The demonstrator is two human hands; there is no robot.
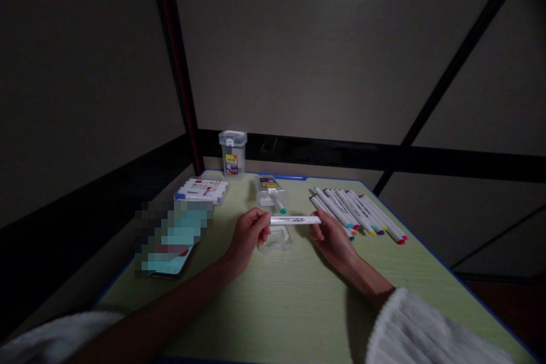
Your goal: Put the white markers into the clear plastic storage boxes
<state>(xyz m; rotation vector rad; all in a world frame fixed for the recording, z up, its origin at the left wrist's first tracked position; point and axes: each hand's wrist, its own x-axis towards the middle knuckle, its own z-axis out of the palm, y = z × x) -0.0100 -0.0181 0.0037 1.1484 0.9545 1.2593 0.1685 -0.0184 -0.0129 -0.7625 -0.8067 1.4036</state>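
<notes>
A white marker pen [296,220] lies level above the table, held at both ends. My left hand [248,234] pinches its left end with closed fingers. My right hand [330,238] grips its right end. Just beyond and below the pen lies a clear plastic marker case [273,198] with a green-tipped marker inside. A row of several white markers with coloured caps [360,214] lies on the table to the right of my right hand.
A second clear case [232,152] stands upright at the table's far edge. A flat pack of markers [201,190] lies at the far left. A blurred-out flat item [170,237] rests near the left edge of the pale green table [290,301]. Walls close in behind.
</notes>
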